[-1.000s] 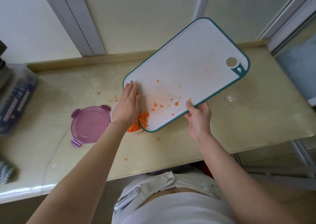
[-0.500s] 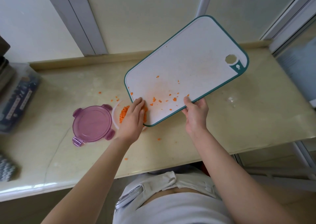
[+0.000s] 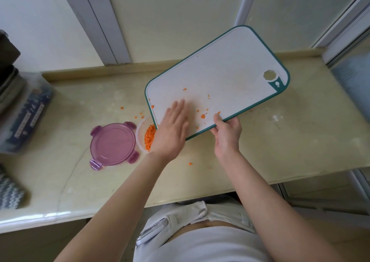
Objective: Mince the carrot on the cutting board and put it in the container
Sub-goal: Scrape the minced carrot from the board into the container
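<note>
The white cutting board point(image 3: 226, 77) with a teal rim is tilted, its low corner over a small clear container point(image 3: 139, 135). Minced carrot point(image 3: 149, 136) fills the container. A few orange bits point(image 3: 203, 116) still cling to the board. My left hand point(image 3: 173, 130) lies flat with straight fingers on the board's lower part, partly hiding the container. My right hand point(image 3: 227, 133) grips the board's near edge, thumb on top.
A purple round lid point(image 3: 113, 144) lies left of the container. Loose carrot bits point(image 3: 139, 115) dot the beige counter point(image 3: 280, 141). A clear box of dark packets point(image 3: 26, 111) stands at far left, a grey knitted cloth point(image 3: 9, 191) near the front-left edge.
My left hand swept down to the container, then moved back up onto the board. The board shifted slightly and the carrot in the container became visible.
</note>
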Tool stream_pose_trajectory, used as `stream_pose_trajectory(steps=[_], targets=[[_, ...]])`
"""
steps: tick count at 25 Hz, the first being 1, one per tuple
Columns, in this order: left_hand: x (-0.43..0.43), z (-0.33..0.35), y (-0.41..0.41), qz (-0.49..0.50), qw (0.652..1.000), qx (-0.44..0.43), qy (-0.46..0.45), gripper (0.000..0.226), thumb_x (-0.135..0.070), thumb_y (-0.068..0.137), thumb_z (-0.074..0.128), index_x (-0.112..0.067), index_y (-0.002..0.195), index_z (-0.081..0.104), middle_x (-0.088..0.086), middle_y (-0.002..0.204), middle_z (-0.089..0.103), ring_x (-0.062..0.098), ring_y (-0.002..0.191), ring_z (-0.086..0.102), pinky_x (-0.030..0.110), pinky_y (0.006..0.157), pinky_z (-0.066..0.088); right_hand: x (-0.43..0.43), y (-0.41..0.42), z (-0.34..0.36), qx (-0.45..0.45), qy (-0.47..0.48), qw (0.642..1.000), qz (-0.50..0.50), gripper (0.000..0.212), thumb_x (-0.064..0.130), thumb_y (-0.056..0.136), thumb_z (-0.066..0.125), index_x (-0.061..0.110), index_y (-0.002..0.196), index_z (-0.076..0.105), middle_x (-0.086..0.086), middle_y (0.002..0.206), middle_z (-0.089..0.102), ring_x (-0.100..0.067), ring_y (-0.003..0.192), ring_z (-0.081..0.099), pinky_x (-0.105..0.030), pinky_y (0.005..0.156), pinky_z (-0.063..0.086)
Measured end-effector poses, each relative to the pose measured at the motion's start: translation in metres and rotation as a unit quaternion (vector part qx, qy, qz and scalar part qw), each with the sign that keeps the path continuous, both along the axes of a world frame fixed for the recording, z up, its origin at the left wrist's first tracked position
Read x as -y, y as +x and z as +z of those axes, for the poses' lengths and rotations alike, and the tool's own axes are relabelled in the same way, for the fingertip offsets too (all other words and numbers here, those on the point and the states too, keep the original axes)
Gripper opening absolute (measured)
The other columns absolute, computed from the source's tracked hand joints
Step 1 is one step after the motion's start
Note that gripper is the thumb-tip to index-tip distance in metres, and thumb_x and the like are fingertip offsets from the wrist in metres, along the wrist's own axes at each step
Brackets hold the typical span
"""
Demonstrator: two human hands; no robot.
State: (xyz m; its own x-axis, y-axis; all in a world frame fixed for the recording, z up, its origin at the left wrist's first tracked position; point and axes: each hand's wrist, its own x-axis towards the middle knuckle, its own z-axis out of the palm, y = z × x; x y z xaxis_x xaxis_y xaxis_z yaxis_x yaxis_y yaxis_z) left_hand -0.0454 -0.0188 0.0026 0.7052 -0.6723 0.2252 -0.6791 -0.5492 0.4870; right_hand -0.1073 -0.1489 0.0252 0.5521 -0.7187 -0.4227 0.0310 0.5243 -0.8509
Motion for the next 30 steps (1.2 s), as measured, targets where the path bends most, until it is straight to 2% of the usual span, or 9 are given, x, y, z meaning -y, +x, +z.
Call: stream_pose_trajectory(steps=[3,7,11,16,20,22,24,28,30], targets=[[0.035,0.011,-0.007,-0.101,0.994,0.009,0.031,0.060,-0.043,0.098,0.013,-0.008,0.147,0.016,-0.001,0.153,0.004,0.014,0.143,0.002,0.027,0.117,-0.004,-0.001,-0.001,0.000,0.028,-0.007,1.000,-0.007,0.020,-0.004,0.092,0.053,0.014,0.100,0.055,0.001,0.090,0.065,-0.010,0.078,0.061,-0.024,0.065,0.050],[0.034,-0.007,-0.010,-0.113,0.987,0.063,0.097,0.068,-0.050,0.096,0.000,-0.009,0.149,0.012,0.004,0.156,0.005,0.016,0.144,0.001,0.031,0.118,0.000,0.002,-0.002,-0.002,0.051,-0.001,0.998,-0.024,0.023,-0.005,0.092,0.053,0.012,0.106,0.057,-0.003,0.100,0.066,-0.013,0.086,0.063,-0.024,0.064,0.050],[0.003,-0.027,-0.011,-0.063,0.988,0.046,0.130,0.068,-0.051,0.097,0.001,-0.007,0.149,0.009,0.008,0.157,0.007,0.019,0.145,0.003,0.033,0.117,0.004,0.006,-0.001,-0.001,0.038,0.021,0.998,-0.042,0.021,-0.005,0.092,0.054,0.014,0.101,0.054,0.000,0.092,0.064,-0.015,0.088,0.063,-0.033,0.083,0.054],[-0.038,-0.049,-0.002,0.010,0.981,0.018,0.191,0.075,-0.056,0.092,-0.005,-0.006,0.148,0.003,0.008,0.156,0.004,0.020,0.144,0.000,0.028,0.116,-0.005,0.012,-0.003,0.000,-0.009,-0.001,0.999,-0.035,0.021,-0.002,0.091,0.056,0.019,0.088,0.052,0.004,0.080,0.056,-0.012,0.077,0.055,-0.032,0.082,0.049],[-0.044,-0.048,0.005,0.112,0.967,0.005,0.229,0.080,-0.051,0.090,-0.005,0.001,0.147,0.014,0.018,0.155,0.011,0.030,0.144,0.005,0.039,0.118,0.001,0.015,-0.002,0.001,-0.015,-0.003,0.999,-0.028,0.020,-0.001,0.092,0.057,0.019,0.089,0.053,0.006,0.078,0.057,-0.010,0.075,0.056,-0.030,0.081,0.050],[-0.036,-0.036,0.006,0.113,0.973,0.023,0.198,0.073,-0.044,0.092,0.000,0.000,0.146,0.021,0.017,0.154,0.018,0.030,0.143,0.012,0.040,0.118,0.006,0.015,-0.003,0.001,-0.013,-0.001,1.000,-0.026,0.020,-0.001,0.092,0.057,0.019,0.090,0.054,0.006,0.078,0.057,-0.010,0.075,0.056,-0.029,0.080,0.051],[-0.018,-0.024,0.006,0.075,0.987,0.026,0.137,0.066,-0.040,0.093,0.006,-0.003,0.146,0.021,0.012,0.154,0.016,0.024,0.144,0.011,0.033,0.116,0.002,0.013,-0.005,-0.001,-0.014,-0.002,1.000,-0.019,0.019,-0.001,0.092,0.057,0.018,0.092,0.054,0.005,0.080,0.058,-0.011,0.078,0.058,-0.028,0.079,0.052],[0.010,-0.013,-0.003,-0.057,0.994,-0.011,0.094,0.068,-0.054,0.093,0.002,-0.012,0.147,0.001,0.002,0.156,0.000,0.011,0.142,-0.006,0.019,0.114,-0.011,0.012,-0.004,-0.003,0.010,-0.002,1.000,-0.016,0.020,-0.004,0.091,0.055,0.014,0.100,0.055,0.002,0.088,0.064,-0.013,0.085,0.063,-0.033,0.081,0.055],[0.005,-0.023,-0.005,-0.046,0.993,-0.011,0.107,0.070,-0.057,0.090,-0.003,-0.015,0.146,-0.003,-0.001,0.154,-0.005,0.009,0.142,-0.008,0.016,0.112,-0.012,0.013,-0.004,-0.002,0.006,-0.006,1.000,-0.017,0.019,-0.004,0.091,0.055,0.014,0.098,0.054,0.002,0.086,0.063,-0.014,0.084,0.063,-0.033,0.082,0.054]])
